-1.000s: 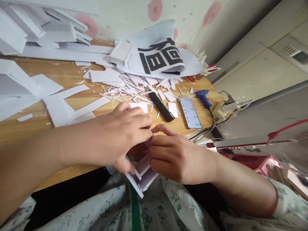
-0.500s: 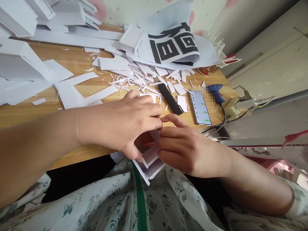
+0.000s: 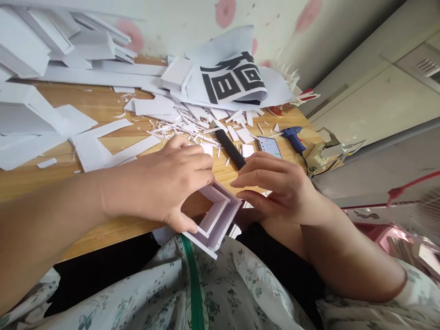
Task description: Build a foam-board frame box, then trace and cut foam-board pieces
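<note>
A small white foam-board frame (image 3: 217, 218), a box-like piece with nested walls, is held at the near edge of the wooden table (image 3: 103, 151), over my lap. My left hand (image 3: 168, 183) grips its left side, fingers curled over the top and thumb underneath. My right hand (image 3: 278, 185) hovers just to the right of the frame with fingers loosely stretched out, fingertips near its upper right corner, holding nothing.
White foam-board sheets and boxes (image 3: 30, 110) cover the left and back of the table, with several offcuts (image 3: 185, 126) in the middle. A black knife handle (image 3: 231, 147), a phone (image 3: 270, 146), a blue glue gun (image 3: 292, 137) and a printed sheet (image 3: 233, 82) lie beyond my hands.
My right hand has let go of the frame and lifted to the right, fingers spreading. The frame now shows fully in my left hand. The view has shifted slightly.
</note>
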`<action>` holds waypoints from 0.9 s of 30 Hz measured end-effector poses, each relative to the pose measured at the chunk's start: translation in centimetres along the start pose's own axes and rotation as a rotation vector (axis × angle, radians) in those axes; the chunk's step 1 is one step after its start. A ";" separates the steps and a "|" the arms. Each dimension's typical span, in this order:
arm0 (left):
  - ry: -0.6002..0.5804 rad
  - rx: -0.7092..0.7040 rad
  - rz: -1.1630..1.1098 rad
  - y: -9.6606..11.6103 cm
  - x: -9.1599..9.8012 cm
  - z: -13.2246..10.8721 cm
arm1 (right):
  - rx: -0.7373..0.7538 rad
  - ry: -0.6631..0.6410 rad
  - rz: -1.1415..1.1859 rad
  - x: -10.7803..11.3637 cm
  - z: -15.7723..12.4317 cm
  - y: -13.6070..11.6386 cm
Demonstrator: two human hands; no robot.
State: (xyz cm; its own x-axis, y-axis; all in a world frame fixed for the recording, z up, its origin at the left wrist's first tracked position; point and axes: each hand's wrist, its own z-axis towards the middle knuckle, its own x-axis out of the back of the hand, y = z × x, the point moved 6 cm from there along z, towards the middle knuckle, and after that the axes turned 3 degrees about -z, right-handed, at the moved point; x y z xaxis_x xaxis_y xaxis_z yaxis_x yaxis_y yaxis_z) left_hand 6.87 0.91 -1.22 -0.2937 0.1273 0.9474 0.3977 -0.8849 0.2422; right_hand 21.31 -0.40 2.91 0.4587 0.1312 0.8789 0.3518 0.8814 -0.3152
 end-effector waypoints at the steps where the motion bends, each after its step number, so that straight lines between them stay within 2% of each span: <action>1: 0.013 0.021 0.044 -0.1 0.1 0.0 | -0.028 0.004 0.005 0.1 -0.1 0.4; 5: 0.087 0.097 0.179 -0.1 0.6 -0.1 | -0.144 -0.011 0.000 -0.5 0.2 0.8; 10: 0.169 0.219 0.280 -0.3 1.1 -0.1 | -0.245 -0.061 -0.153 -2.4 0.7 0.8; 14: 0.210 0.297 0.359 -0.3 1.6 -0.2 | -0.313 -0.067 -0.238 -3.0 0.9 1.3; 20: 0.211 0.307 0.423 -0.1 1.7 -0.3 | -0.347 -0.101 -0.246 -2.9 1.3 1.8; 27: 0.177 0.349 0.372 -0.7 1.4 -0.2 | -0.352 -0.139 -0.237 -3.0 1.6 2.5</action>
State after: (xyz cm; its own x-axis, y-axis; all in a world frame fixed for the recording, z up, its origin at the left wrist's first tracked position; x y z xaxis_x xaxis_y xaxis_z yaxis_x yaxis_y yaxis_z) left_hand 5.97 1.59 -0.12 -0.2077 -0.2705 0.9401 0.7591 -0.6507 -0.0195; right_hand 19.51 2.17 0.06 0.2265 0.0250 0.9737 0.7017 0.6891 -0.1809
